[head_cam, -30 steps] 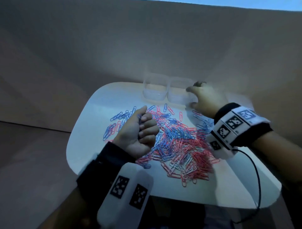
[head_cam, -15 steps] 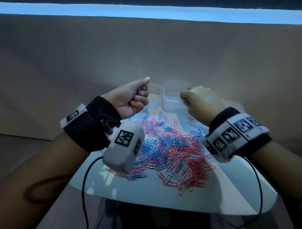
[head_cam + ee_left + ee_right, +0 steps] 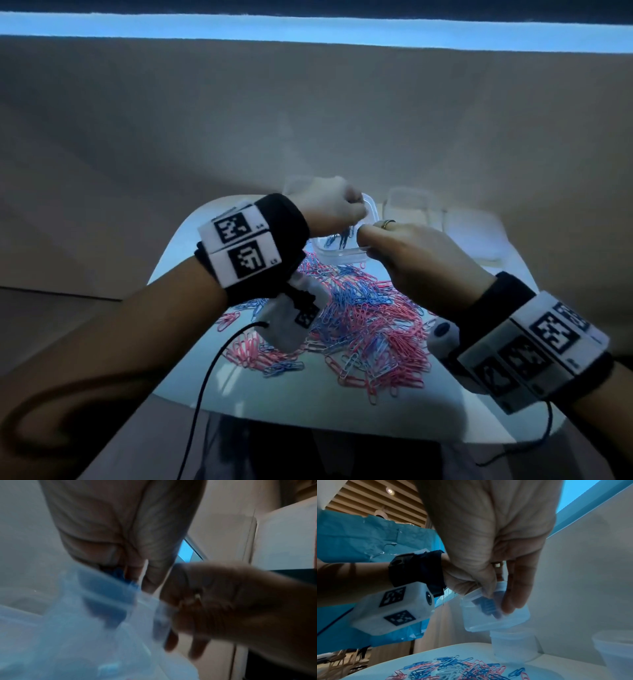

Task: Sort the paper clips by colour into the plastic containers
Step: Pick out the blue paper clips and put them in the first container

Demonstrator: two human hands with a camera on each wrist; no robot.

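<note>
My right hand [image 3: 370, 240] grips a clear plastic container [image 3: 342, 251] and holds it tilted above the table, as the right wrist view [image 3: 494, 614] shows. My left hand [image 3: 349, 212] hovers over its rim with fingers curled round blue paper clips [image 3: 120, 572]. Some blue clips [image 3: 486, 604] hang or lie inside the container. A mixed pile of blue, pink and white paper clips [image 3: 363, 318] covers the middle of the white table [image 3: 308, 404] below both wrists.
A second clear container [image 3: 513, 645] stands on the table under the held one, and a third [image 3: 411, 202] and a flat clear piece [image 3: 469, 236] sit at the back right. A black cable [image 3: 205, 373] hangs off the front edge. A beige wall rises close behind.
My left hand rose from the pile with blue clips and moved over the container. My right hand lifted that container off the table and brought it nearer.
</note>
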